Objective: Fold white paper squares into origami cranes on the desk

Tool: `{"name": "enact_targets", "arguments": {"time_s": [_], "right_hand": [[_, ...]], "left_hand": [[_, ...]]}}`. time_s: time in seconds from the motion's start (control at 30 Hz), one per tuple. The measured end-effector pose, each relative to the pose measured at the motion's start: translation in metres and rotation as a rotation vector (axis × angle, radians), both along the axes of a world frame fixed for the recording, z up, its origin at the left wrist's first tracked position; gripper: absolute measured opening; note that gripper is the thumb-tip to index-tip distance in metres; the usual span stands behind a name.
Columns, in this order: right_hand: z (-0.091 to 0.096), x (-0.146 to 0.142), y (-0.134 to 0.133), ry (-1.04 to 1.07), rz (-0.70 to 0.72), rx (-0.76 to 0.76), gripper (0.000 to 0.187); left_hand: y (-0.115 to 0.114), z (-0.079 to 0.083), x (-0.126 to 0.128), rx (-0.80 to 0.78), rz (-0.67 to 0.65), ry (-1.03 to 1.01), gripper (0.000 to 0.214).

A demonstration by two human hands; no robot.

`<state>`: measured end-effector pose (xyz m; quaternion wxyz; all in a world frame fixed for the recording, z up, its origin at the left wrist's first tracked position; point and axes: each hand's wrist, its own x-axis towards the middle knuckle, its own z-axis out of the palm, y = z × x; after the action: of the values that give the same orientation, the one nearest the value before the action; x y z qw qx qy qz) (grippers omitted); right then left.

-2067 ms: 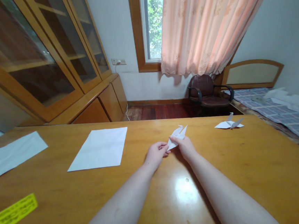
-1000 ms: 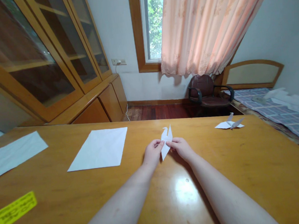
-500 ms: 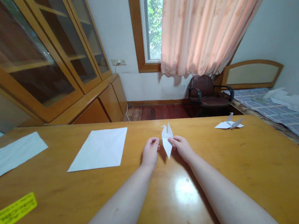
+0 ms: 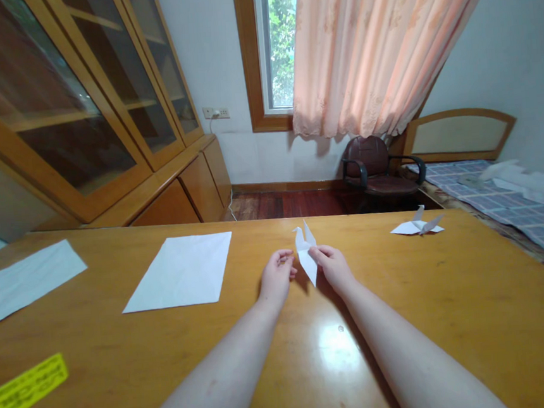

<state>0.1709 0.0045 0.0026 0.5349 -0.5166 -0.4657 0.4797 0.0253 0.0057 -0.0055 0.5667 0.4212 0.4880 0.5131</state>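
A white folded paper crane (image 4: 308, 265) stands above the middle of the desk, its thin head and tail pointing up. My right hand (image 4: 333, 267) pinches it from the right side between thumb and fingers. To its left, my left hand (image 4: 278, 274) is beside the crane without touching it, fingers loosely curled and a little apart, holding nothing. A second paper crane (image 4: 417, 226) rests on the desk at the right, with its wings spread.
A square white sheet (image 4: 180, 272) lies left of my hands on the wooden desk (image 4: 286, 368). Farther left are another white paper (image 4: 26, 282) and a yellow label (image 4: 26, 392). Beyond the desk stand a chair (image 4: 373, 163) and glass-fronted cabinets (image 4: 96, 99).
The crane in my right hand has tilted, its lower tip swinging slightly right. The fingers of my left hand have loosened apart. The papers and second crane stay put.
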Motion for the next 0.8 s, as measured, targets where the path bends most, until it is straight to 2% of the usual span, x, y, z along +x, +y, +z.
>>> {"name": "enact_targets", "arguments": {"time_s": [0.13, 0.43, 0.63, 0.8], "right_hand": [[0.0025, 0.0005, -0.0004, 0.029, -0.029, -0.018, 0.038], [0.0012, 0.0011, 0.0013, 0.02, -0.004, 0.038, 0.035], [0.0001, 0.0009, 0.0001, -0.004, 0.02, 0.098, 0.029], [0.0011, 0.0018, -0.0009, -0.071, 0.064, 0.234, 0.022]], "left_hand": [[-0.0009, 0.0002, -0.0006, 0.022, 0.016, 0.036, 0.026], [-0.0041, -0.0007, 0.0022, 0.091, -0.262, 0.05, 0.03], [-0.0037, 0.0002, 0.0014, 0.086, -0.256, 0.028, 0.033], [-0.0004, -0.0017, 0.0012, 0.103, -0.259, 0.066, 0.035]]}}
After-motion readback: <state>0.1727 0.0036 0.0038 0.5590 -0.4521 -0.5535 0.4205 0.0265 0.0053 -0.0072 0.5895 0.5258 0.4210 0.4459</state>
